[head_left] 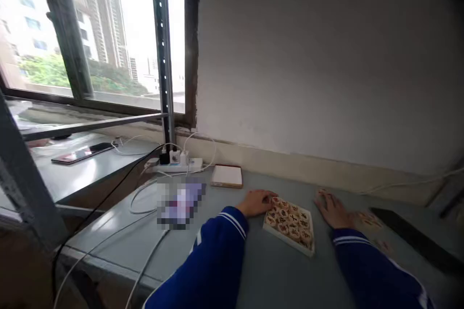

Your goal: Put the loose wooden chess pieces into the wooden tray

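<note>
Two hands rest on the grey table [275,270], one on each side of a shallow white tray [290,239] packed with round wooden Chinese chess pieces [290,219]. The left hand [256,202] lies at the tray's far left corner, fingers curled loosely against the nearest pieces, holding nothing that can be made out. The right hand [331,208] lies flat and spread just right of the tray, palm down, empty; a few loose pieces [369,219] lie right of it, blurred. The tray sits near the middle, angled, within easy reach of both blue sleeves. Farther left are a flat white box [227,176], a power strip [177,164] with chargers and trailing cables, and a phone [81,153] on the neighbouring surface.
</note>
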The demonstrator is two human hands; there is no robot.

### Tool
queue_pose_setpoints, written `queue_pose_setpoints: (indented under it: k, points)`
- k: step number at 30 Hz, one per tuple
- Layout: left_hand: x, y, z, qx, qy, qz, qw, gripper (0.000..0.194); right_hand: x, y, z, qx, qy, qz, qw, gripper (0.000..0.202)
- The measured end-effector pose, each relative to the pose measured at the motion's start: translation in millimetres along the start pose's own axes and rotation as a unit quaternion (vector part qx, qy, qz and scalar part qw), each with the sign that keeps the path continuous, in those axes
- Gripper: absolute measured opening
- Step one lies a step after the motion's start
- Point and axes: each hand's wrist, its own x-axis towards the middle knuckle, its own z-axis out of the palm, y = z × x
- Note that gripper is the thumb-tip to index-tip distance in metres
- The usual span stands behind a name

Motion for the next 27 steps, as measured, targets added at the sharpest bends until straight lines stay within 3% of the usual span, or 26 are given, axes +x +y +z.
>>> queue_pose_setpoints:
  k: [6, 11, 16, 20, 27]
  points:
    - [2, -1, 4.5, 0.008, -0.005, -0.013, 1.0, 0.041, 3, 0, 2, -0.031, 0.0, -0.019, 0.999, 0.064]
    - [2, 0, 4.4, 0.001, -0.006, -0.02, 1.0, 0.041, -3, -9, -14, -0.081, 0.007, -0.034, 0.996, 0.054]
    - [2, 0, 3.5, -0.005, -0.016, -0.019, 1.0, 0.041, -12, -22, -31, -0.138, 0.003, -0.101, 0.985, 0.044]
    - [2, -1, 4.5, -0.005, -0.004, -0.012, 1.0, 0.04, -9, -19, -33, -0.085, 0.015, -0.189, 0.978, 0.033]
    - [2, -2, 6.3, -0.003, -0.003, -0.012, 1.0, 0.04, -1, -9, -18, -0.002, 0.092, -0.236, 0.967, 0.025]
